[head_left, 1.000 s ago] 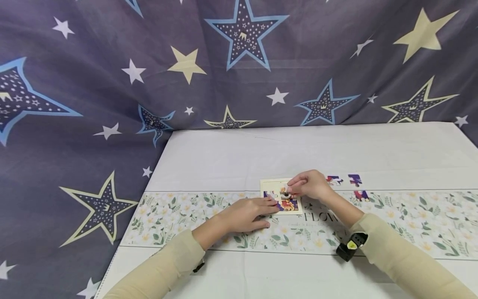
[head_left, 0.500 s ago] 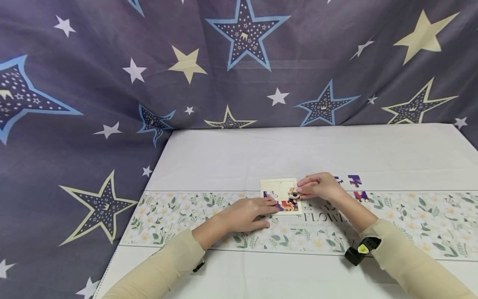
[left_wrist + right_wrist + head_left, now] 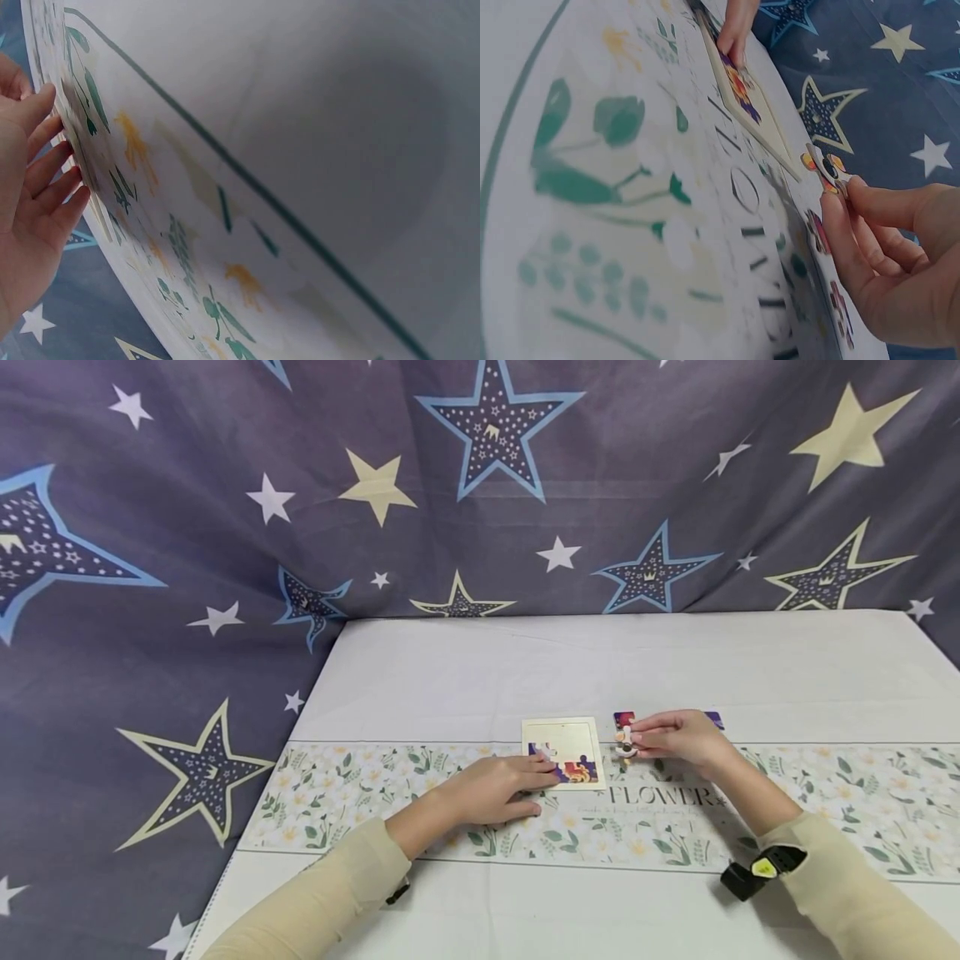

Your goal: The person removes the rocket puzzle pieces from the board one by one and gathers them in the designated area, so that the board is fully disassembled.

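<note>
In the head view my left hand (image 3: 495, 789) lies with fairly straight fingers on the lower left of a cream puzzle tray (image 3: 568, 733). Purple, orange and white jigsaw pieces (image 3: 577, 771) fill part of the tray's lower rows; my fingertips cover some of them. Just right of the tray, my right hand (image 3: 678, 739) pinches a white and orange jigsaw piece (image 3: 626, 747) with a dark round spot. The right wrist view shows this held piece (image 3: 826, 169) between thumb and fingers, raised above the cloth. From the left wrist, my fingers (image 3: 56, 169) extend along the tray's edge.
A red and purple loose piece (image 3: 622, 718) lies behind the held one. Another purple piece (image 3: 714, 720) shows partly behind my right hand. The white tablecloth (image 3: 465, 677) has a floral band, and a star-patterned curtain (image 3: 510, 543) hangs behind the table.
My right hand has moved right, off the tray, carrying the pinched jigsaw piece and turning it. The tray's upper area is now uncovered. My left hand stays in place.
</note>
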`<move>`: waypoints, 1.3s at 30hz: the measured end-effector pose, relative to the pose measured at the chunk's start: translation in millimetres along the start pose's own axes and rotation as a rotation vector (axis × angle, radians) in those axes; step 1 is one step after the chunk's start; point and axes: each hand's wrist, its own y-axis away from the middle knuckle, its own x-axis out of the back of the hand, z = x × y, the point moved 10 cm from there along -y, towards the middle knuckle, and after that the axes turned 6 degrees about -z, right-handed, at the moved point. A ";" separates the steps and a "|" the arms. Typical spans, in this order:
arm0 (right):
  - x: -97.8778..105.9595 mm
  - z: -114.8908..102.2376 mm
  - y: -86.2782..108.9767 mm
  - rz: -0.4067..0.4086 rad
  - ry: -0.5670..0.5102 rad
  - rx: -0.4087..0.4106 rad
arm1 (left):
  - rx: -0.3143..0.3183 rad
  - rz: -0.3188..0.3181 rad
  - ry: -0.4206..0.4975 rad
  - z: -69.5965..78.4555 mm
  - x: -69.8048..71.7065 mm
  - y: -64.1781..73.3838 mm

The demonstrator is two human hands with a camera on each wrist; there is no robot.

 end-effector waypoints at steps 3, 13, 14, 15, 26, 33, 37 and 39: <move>7.2 3.2 3.9 0.009 -0.004 0.004 | 0.004 -0.001 0.001 -0.5 -0.3 0.2; 27.9 9.8 18.0 0.029 0.040 0.036 | -0.003 0.012 0.008 0.2 0.8 0.5; 29.9 11.0 19.2 0.033 0.052 0.033 | -0.003 0.013 0.007 0.1 0.9 0.5; 31.8 11.9 20.4 0.039 0.068 0.032 | -0.002 0.013 0.007 -0.1 0.8 0.5; 50.8 13.7 32.5 0.179 0.360 0.017 | 0.004 0.007 0.008 -1.1 -0.2 0.7; 50.5 8.3 33.5 0.203 0.466 0.041 | 0.002 0.007 0.009 -0.5 0.3 1.0; 49.5 6.4 31.3 0.212 0.499 0.041 | -0.006 0.014 0.001 1.0 1.9 1.4; 48.9 4.8 30.6 0.214 0.512 0.043 | -0.008 0.015 0.001 1.2 2.0 1.5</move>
